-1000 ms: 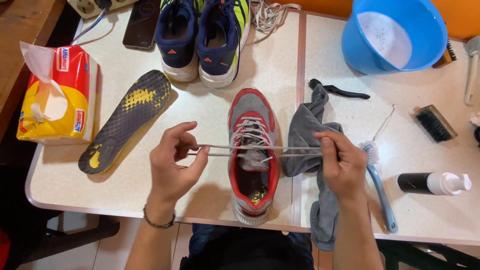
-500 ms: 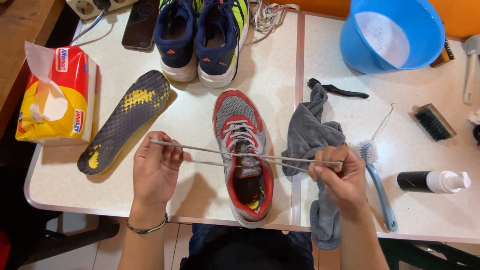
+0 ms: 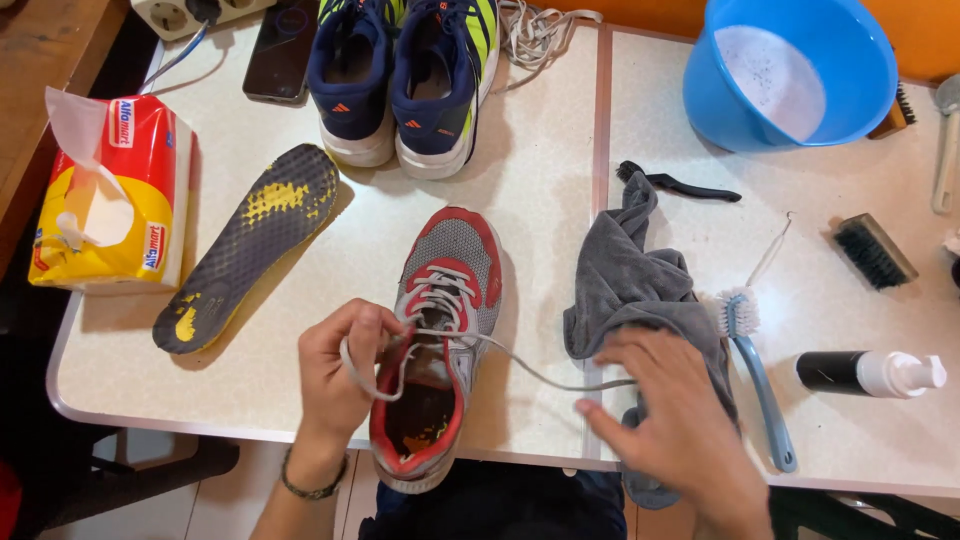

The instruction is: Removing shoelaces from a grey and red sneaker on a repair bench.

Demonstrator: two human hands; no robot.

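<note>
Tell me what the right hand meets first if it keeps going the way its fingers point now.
Likely the grey cloth: the right hand points up-left, already over its lower edge. Beyond it lies the grey-and-red shoe. Height above the cloth is unclear.

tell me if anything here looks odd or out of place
The grey and red shoe hangs partly over the table's near edge, its lace pulled loose. A worn insole lies out beside it, and the grey cloth sits crumpled, drooping off the edge.

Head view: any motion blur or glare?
Head view: the right hand is motion-blurred over the grey cloth; the left hand and the red-and-grey mesh shoe are sharp; no harsh glare; soft shadows on the white table.
</note>
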